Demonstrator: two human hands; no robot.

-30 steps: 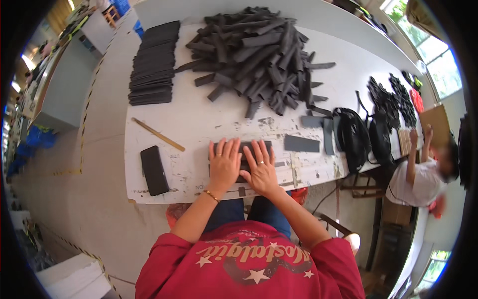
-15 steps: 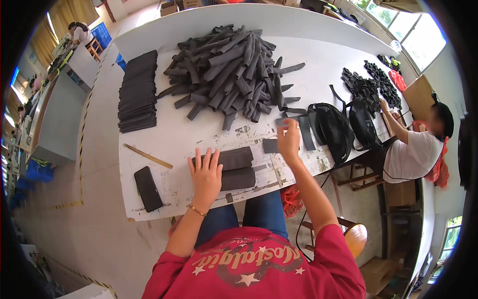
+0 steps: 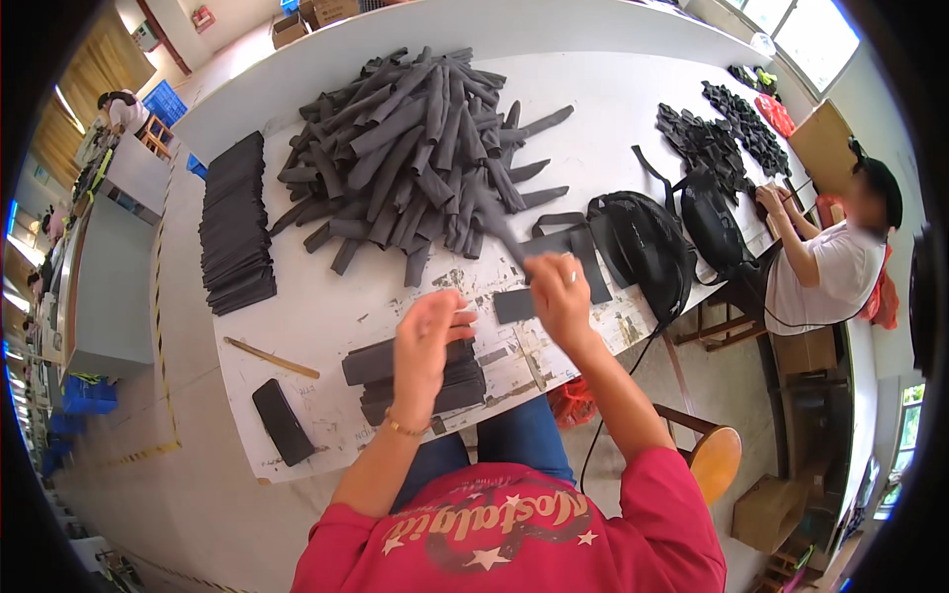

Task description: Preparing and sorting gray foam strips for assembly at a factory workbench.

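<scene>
My right hand [image 3: 561, 301] is closed on one end of a dark grey fabric strip [image 3: 504, 235], which is blurred and stretches back to the big heap of folded fabric strips [image 3: 395, 148]. My left hand [image 3: 427, 341] is raised just over two small stacks of flat dark fabric pieces [image 3: 463, 383] at the table's front edge. Its fingers are apart and slightly bent, somewhat blurred, with nothing seen in them. Beside my right hand lies a flat dark piece [image 3: 512, 306].
A long neat row of dark strips [image 3: 235, 222] stands left of the heap. A wooden stick [image 3: 272, 358] and a black phone [image 3: 283, 423] lie front left. To the right are black bags [image 3: 645, 252], small dark pieces [image 3: 702, 148] and a seated co-worker [image 3: 820, 257].
My left hand has lifted off the small stacks. My right hand, seen without a strip before, now grips one by the heap. The whole view has shifted slightly.
</scene>
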